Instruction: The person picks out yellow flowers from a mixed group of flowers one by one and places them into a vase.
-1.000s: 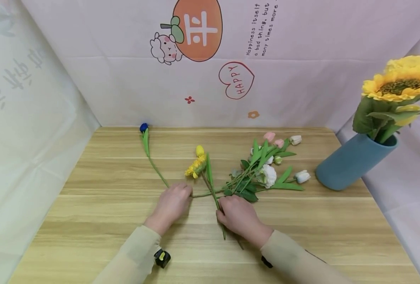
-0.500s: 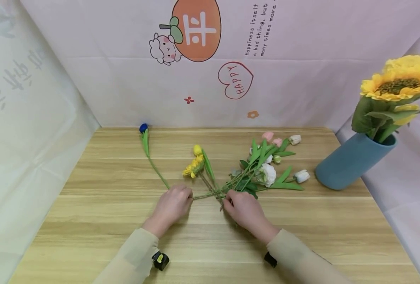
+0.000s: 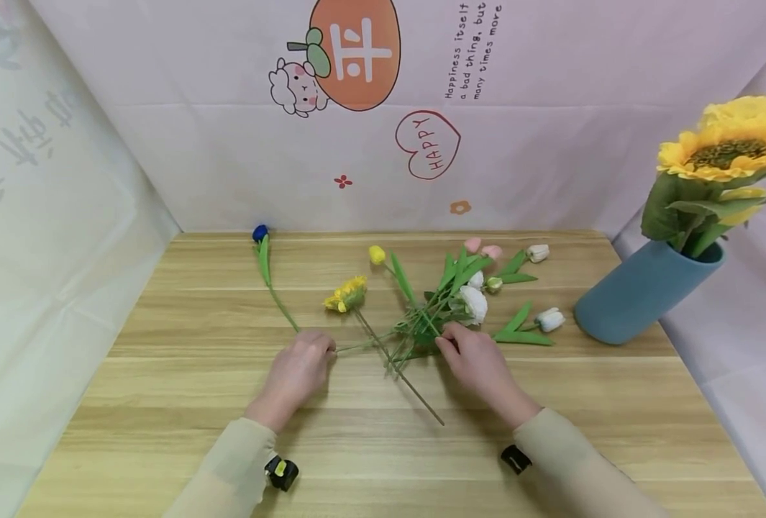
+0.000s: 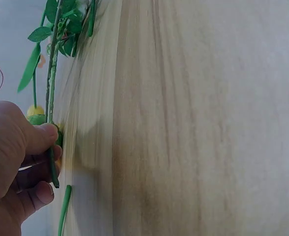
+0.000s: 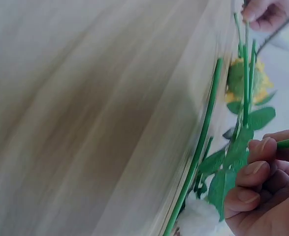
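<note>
In the head view my left hand pinches green flower stems near their lower ends; in the left wrist view the stems pass between thumb and fingers. They run right into a bunch with white flowers and pink tulips. My right hand pinches the stem of a yellow tulip, whose stem slants across the bunch. A yellow daisy-like flower lies between the hands, its long brownish stem crossing the others. Beyond my left hand lies a blue tulip, its stem end hidden by the hand.
At the right a blue vase leans with sunflowers in it. Two white tulips lie between the bunch and the vase. White printed cloth hangs behind the wooden table.
My right hand has moved right and away from me, and the yellow tulip has come apart from the daisy-like flower. The bunch's heads have shifted left. My left hand has moved slightly left.
</note>
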The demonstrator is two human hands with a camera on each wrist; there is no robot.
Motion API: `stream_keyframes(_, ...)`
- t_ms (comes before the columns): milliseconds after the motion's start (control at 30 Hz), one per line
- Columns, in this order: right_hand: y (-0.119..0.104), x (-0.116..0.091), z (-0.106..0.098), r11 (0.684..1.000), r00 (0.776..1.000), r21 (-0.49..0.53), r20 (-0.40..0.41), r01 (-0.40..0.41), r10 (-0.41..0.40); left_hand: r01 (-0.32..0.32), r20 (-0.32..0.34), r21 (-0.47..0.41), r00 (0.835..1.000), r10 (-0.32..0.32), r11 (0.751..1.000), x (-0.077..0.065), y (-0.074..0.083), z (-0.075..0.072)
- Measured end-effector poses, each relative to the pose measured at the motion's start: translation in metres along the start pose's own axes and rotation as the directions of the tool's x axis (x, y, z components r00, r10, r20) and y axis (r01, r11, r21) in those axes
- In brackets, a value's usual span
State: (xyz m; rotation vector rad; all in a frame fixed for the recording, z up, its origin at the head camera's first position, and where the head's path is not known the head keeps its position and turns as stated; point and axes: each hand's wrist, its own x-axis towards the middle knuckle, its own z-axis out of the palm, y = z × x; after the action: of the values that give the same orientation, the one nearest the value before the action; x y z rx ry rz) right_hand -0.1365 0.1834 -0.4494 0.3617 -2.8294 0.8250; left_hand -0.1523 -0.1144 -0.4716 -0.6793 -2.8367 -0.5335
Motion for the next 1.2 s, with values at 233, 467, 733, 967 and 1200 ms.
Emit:
stream_keyframes(233, 0.016, 0.001, -0.008, 0.998, 0.998, -0.001, 0.017, -0.060, 0.060, -0.063, 0.012, -0.013, 0.998, 0.063, 0.998, 0.001, 0.004, 0.004)
stream_keyframes(467, 0.035, 0.000, -0.022, 0.995, 0.995, -0.022, 0.016, -0.099, 0.099, -0.123, 0.010, 0.004, 0.992, 0.123, 0.992, 0.007, 0.014, 0.011)
stream_keyframes(733, 0.048, -0.001, -0.033, 0.995, 0.995, -0.036, 0.031, -0.095, 0.096, -0.204, 0.010, 0.019, 0.979, 0.204, 0.979, 0.017, 0.030, 0.019)
stream_keyframes(967, 0.053, -0.003, -0.039, 0.995, 0.996, -0.054, 0.039, -0.078, 0.080, -0.236, 0.025, 0.065, 0.972, 0.235, 0.970, 0.022, 0.042, 0.026)
stream_keyframes(1200, 0.058, -0.008, -0.038, 0.996, 0.997, -0.069, 0.047, -0.055, 0.059, -0.239, 0.018, 0.100, 0.971, 0.239, 0.966, 0.019, 0.043, 0.027)
